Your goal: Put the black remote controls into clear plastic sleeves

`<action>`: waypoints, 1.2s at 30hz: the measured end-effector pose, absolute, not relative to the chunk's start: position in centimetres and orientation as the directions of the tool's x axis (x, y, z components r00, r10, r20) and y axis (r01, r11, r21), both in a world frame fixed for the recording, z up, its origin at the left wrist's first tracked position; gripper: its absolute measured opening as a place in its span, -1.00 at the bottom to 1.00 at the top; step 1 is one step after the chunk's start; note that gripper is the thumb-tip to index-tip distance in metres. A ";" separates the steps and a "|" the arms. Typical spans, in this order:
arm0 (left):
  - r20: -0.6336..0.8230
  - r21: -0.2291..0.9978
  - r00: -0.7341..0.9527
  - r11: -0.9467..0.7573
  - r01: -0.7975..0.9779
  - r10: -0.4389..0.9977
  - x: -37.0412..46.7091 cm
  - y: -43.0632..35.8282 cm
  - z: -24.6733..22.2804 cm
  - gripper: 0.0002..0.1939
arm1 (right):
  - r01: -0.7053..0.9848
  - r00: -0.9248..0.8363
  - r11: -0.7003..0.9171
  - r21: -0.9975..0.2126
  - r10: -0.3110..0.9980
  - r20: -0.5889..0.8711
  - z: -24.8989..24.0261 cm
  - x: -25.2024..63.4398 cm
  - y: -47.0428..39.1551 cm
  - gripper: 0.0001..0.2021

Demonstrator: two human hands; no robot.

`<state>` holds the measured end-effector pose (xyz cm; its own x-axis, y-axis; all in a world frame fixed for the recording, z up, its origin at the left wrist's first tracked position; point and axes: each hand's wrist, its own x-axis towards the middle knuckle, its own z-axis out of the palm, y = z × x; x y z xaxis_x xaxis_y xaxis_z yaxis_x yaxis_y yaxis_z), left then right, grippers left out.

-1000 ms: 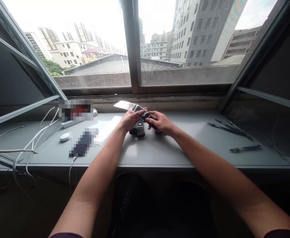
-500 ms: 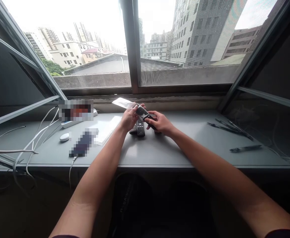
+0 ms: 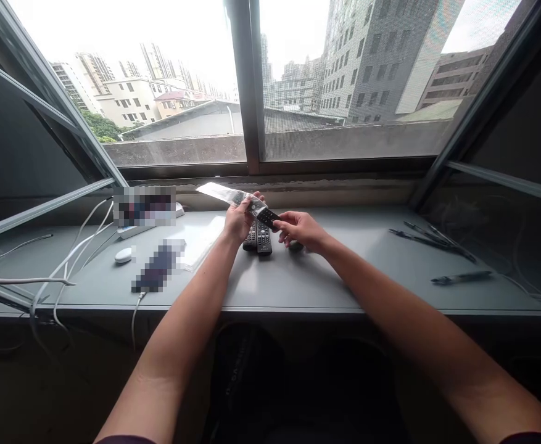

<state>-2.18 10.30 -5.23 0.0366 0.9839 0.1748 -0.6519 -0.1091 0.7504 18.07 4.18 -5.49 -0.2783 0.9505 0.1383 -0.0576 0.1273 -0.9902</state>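
Note:
A black remote control [image 3: 267, 216] is held tilted above the desk, its upper part inside a clear plastic sleeve [image 3: 219, 192]. My left hand [image 3: 238, 222] is closed around the sleeve and the remote's upper part. At the remote's bare lower end, my right hand [image 3: 304, 230] pinches it between thumb and fingers. The sleeve's flat end sticks out to the left, past my left hand. Two more black remotes [image 3: 264, 240] lie side by side on the desk beneath. A small dark rounded object [image 3: 295, 245] shows under my right hand, its kind unclear.
Left of my hands lies a stack of clear sleeves [image 3: 204, 244]. Farther left are a blurred-out phone-like object [image 3: 158, 265], a white round case [image 3: 123, 255], a power strip [image 3: 136, 230] and white cables [image 3: 69, 256]. Pens [image 3: 461, 278] lie on the right. The window frame [image 3: 251, 92] stands behind.
The remote has gone deeper into the sleeve, whose free end now reaches farther left. My right hand has shifted to the remote's lower end, and more of its buttons show.

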 end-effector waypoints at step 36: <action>0.201 0.874 0.308 -0.029 -0.485 0.930 -1.3 9.4 -6.1 -0.55 | -0.256 -0.085 0.102 -0.961 0.988 0.127 -5.1 17.7 4.0 -0.61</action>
